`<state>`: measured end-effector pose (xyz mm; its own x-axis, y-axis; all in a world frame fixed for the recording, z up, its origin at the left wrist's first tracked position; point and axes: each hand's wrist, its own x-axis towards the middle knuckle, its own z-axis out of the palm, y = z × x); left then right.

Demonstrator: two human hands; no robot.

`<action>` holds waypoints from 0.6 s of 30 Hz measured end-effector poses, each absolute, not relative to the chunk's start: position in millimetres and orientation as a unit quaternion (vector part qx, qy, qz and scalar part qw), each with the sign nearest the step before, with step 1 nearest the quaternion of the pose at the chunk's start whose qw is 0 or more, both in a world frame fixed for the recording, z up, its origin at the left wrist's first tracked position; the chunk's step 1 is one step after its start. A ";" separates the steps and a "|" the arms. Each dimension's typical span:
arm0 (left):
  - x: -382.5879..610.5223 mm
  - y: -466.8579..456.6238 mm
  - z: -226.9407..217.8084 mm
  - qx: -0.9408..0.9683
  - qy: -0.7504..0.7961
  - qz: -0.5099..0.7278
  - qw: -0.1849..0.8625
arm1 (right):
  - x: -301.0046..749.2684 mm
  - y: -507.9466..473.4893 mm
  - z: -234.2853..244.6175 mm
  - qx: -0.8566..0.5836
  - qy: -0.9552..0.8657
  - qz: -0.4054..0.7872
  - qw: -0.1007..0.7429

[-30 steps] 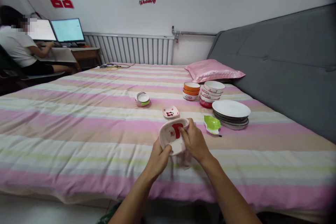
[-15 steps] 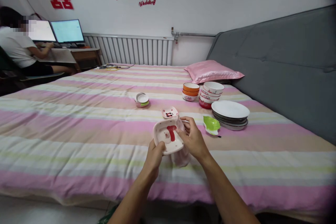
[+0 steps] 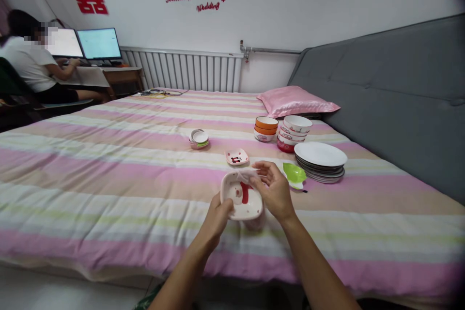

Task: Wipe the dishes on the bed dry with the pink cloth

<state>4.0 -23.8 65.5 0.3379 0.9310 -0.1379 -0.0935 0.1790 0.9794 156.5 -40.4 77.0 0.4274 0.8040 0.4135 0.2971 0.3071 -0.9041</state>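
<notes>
My left hand (image 3: 217,215) grips a small white square dish (image 3: 238,209) by its left edge, thumb inside the rim. A bear's face and a red scarf are printed in the dish, which is tilted toward me. Fingers bent, my right hand (image 3: 274,189) pinches a pale pink cloth (image 3: 250,175) against the dish's upper right rim; part of the cloth hangs behind and below the dish. Just beyond my hands lies a pink-white square dish (image 3: 237,157) with a dark figure on it. A green leaf-shaped dish (image 3: 295,174) is to the right of my right hand.
On the striped bed (image 3: 109,193) stand a stack of plates (image 3: 321,153), bowl stacks with orange bowls (image 3: 266,126) and white-red bowls (image 3: 295,131), and small nested dishes (image 3: 199,138). Behind are a pink pillow (image 3: 296,100) and grey headboard (image 3: 392,87). A person (image 3: 32,63) sits at a desk.
The bear dish and both hands have shifted slightly right in view. The cloth has moved from the dish's right side to its upper rim. The camera has turned a little.
</notes>
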 end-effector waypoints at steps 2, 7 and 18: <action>3.0 -22.5 62.5 0.548 0.398 0.397 0.619 | 158.7 -41.7 78.2 -0.590 -0.516 0.167 0.598; 2.8 -20.2 56.9 0.579 0.387 0.404 0.593 | 159.6 -46.0 82.3 -0.595 -0.590 0.144 0.526; 12.2 -19.3 55.7 0.492 0.424 0.491 0.580 | 146.6 -45.4 77.0 -0.681 -0.562 0.102 0.458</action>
<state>12.2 -19.3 55.7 0.1568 0.9876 -0.0091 -0.1526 0.0334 0.9877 146.6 -45.4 77.0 0.3463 0.8596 0.3757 0.6720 0.0522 -0.7387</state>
